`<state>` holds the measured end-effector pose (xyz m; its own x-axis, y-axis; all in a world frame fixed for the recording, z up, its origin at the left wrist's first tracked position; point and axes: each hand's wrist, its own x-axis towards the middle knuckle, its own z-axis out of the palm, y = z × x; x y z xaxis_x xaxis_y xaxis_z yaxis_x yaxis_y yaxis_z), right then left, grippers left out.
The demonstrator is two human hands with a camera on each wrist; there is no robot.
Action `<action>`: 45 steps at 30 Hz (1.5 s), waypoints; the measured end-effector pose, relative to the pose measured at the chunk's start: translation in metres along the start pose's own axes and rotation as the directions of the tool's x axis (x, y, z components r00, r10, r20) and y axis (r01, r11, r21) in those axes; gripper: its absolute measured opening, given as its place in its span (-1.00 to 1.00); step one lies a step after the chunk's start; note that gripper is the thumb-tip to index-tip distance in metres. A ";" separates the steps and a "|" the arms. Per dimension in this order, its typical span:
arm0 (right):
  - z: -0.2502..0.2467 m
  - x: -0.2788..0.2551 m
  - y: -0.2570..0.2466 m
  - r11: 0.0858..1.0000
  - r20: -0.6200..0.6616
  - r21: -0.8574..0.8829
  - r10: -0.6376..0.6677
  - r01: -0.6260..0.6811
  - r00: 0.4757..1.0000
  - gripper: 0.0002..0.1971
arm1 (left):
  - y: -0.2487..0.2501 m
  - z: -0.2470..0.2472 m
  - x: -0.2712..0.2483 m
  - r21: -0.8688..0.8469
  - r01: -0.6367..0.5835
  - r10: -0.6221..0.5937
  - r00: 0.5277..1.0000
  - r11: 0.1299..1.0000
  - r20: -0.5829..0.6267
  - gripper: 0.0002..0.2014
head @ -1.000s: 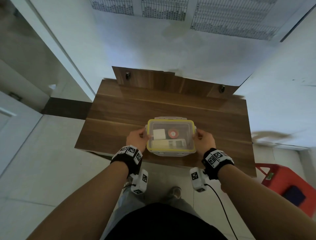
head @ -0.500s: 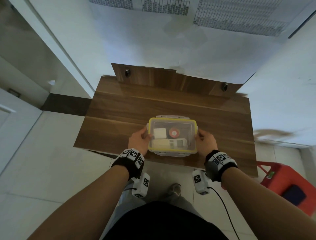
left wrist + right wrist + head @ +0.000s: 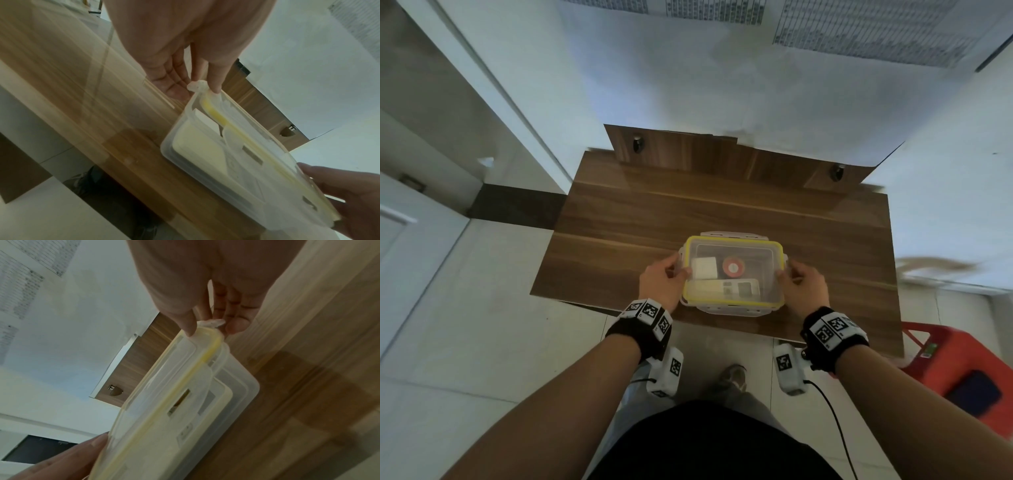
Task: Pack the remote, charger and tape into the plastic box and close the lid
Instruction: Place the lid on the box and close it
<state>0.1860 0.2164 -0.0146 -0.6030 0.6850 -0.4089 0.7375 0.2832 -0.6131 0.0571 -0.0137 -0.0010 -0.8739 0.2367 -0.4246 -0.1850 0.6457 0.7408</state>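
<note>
A: What are the hands doing?

B: The left hand point(image 3: 661, 282) pinches the latch tab point(image 3: 197, 85) at the left end of the plastic box point(image 3: 732, 275), thumb on top, fingers beneath. The right hand point(image 3: 802, 286) pinches the matching tab at the right end.

A: And the contents?

B: Under the clear lid point(image 3: 734, 255) lie the charger point(image 3: 704, 268), the tape point(image 3: 733, 267) beside it, and the remote point(image 3: 726, 287) along the near wall.

A: How does the box lie?

B: On the table point(image 3: 654, 212), near its front edge, long axis running left to right between the hands; each hand has its own end. The side latches probably want pressing down next; the front and back ones look unfastened too.
</note>
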 end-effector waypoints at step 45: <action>-0.004 0.006 -0.009 0.926 0.118 0.235 0.274 -0.295 0.954 -0.93 | 0.010 -0.007 0.005 -0.134 0.268 -0.243 0.954 0.954 0.176 -0.61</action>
<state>0.1772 0.2207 -0.0090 -0.4093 0.6520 -0.6383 0.7893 -0.0979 -0.6061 0.0472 -0.0114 0.0078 -0.7097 0.1962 -0.6766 -0.4710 0.5821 0.6628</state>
